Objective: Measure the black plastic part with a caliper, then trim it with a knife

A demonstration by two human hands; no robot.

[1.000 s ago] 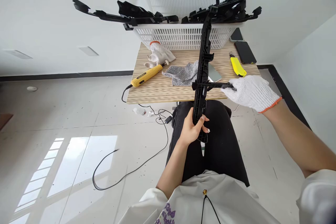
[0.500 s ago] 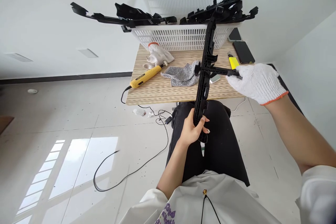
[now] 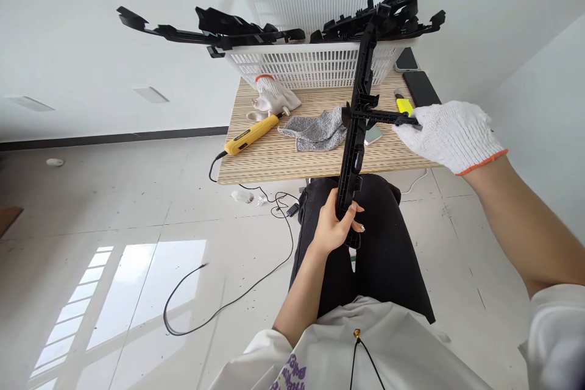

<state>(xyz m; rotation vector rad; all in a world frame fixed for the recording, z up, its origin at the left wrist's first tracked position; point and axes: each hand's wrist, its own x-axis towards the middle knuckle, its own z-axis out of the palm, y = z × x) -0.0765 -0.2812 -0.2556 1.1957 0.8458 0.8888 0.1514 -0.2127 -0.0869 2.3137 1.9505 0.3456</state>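
Observation:
My bare left hand (image 3: 337,222) is wrapped round the lower end of a long black plastic part (image 3: 353,149), above my thighs. The part stands lengthwise in front of me, its far end overlapping the front rim of the white basket. In a white knitted glove with an orange cuff, my right hand (image 3: 450,134) grips the right end of a black bar (image 3: 386,117). That bar lies crosswise over the middle of the long part; whether it is joined to it I cannot tell. The gloved fingertips are mostly hidden.
A white basket (image 3: 301,68) with several black parts (image 3: 237,33) stands on the wooden table (image 3: 274,164). Around it lie a glove (image 3: 274,97), yellow corded tool (image 3: 252,135), grey cloth (image 3: 317,131), yellow-handled item (image 3: 404,106) and dark phone (image 3: 421,89). A cable (image 3: 247,295) crosses the floor.
My gloved right hand has shifted slightly right and up, still at the bar's end. My left hand keeps its hold on the long part. The view has moved slightly.

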